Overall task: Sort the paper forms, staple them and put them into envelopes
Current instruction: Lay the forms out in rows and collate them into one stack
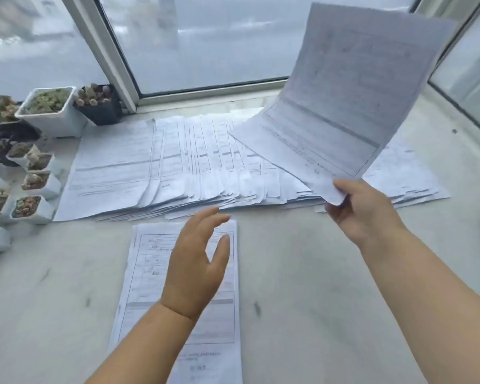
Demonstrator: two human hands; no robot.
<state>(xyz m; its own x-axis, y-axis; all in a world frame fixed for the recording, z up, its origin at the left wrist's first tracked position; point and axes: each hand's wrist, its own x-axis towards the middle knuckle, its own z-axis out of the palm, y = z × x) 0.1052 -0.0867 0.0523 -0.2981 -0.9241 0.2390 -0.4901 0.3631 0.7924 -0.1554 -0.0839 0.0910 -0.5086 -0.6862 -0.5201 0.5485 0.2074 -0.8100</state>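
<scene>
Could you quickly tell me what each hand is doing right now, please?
Left hand: open, fingers straight, over the small form stack, holding nothing.
Right hand: pinching a lifted paper form by its corner.

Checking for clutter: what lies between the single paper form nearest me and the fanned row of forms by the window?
Only a narrow bare strip of pale counter, seen in the head view.

Two bare hands are seen: the left hand (196, 266) and the right hand (363, 210). One white printed sheet (341, 98) is held up. One small stack of white printed forms (147, 275) is laid near the front. One wide fanned spread of white printed forms (178, 164) is laid behind; its sheets cannot be counted. About ten small plant pots (50, 115) are grouped at the left, most white, some black.
</scene>
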